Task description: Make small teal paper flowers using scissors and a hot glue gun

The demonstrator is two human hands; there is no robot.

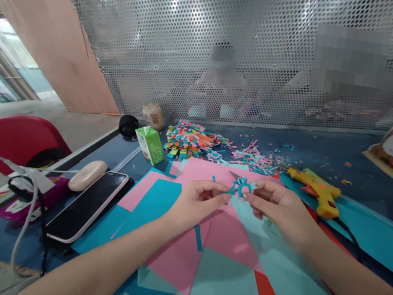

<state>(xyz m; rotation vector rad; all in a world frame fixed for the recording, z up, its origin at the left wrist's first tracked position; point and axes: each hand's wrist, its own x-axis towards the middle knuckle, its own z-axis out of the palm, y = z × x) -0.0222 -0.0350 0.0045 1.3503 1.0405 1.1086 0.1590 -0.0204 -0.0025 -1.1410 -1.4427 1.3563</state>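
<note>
Between my two hands is a small blue and pink paper flower (240, 187) made of looped strips. My left hand (206, 197) pinches its left edge between thumb and fingertips. Thumb and fingers of my right hand (272, 202) close on its right side. Both hands hover over overlapping sheets of pink paper (179, 263), teal paper (158, 206) and pale green paper (226, 278). One loose teal strip (198, 238) lies on the pink sheet below. A thin dark pointed blade, partly hidden, shows just behind the flower.
A yellow glue gun (317, 191) with a black cord lies right of my right hand. Behind are a heap of fringed paper pieces (190, 139), paper scraps (254, 157) and a green carton (149, 144). A phone (89, 208) lies left; a perforated metal panel (183, 37) stands at the back.
</note>
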